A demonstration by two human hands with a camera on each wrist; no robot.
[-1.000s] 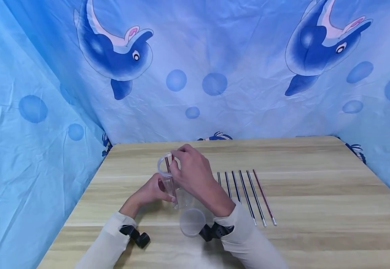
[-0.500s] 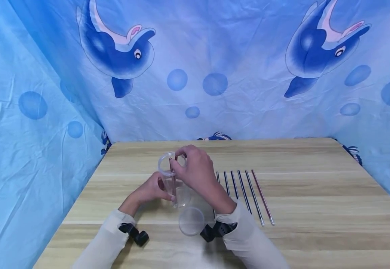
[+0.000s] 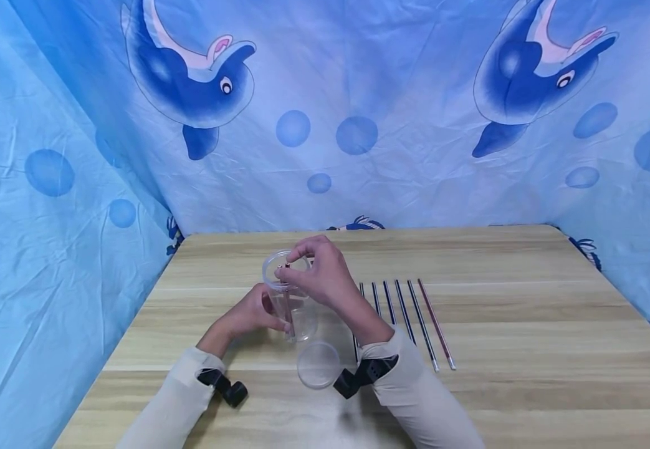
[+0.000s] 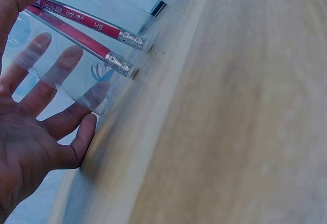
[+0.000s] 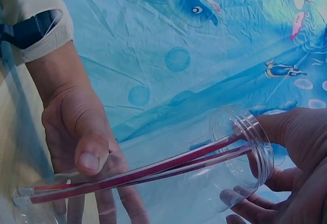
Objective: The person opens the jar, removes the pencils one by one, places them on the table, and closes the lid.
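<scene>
A clear plastic jar (image 3: 287,299) leans slightly in my left hand (image 3: 248,312), whose thumb and fingers wrap around its lower part. Two red pencils (image 5: 138,173) stand inside, their silver ends (image 4: 120,63) down at the jar's bottom. My right hand (image 3: 325,271) is at the jar's mouth. Its thumb and index finger stand apart near the pencils' upper ends. In the right wrist view the other fingers of that hand (image 5: 291,173) lie loosely about the threaded rim (image 5: 258,152).
Several dark pencils (image 3: 425,327) and one red pencil (image 3: 437,324) lie in a row at right, partly behind the right forearm. A clear round lid (image 3: 318,365) lies in front of the jar. Another clear container (image 3: 305,324) sits beside it, partly hidden.
The right hand's pencil has gone lower into the jar. Its thumb and index finger have spread apart at the mouth. The left hand has hardly moved.
</scene>
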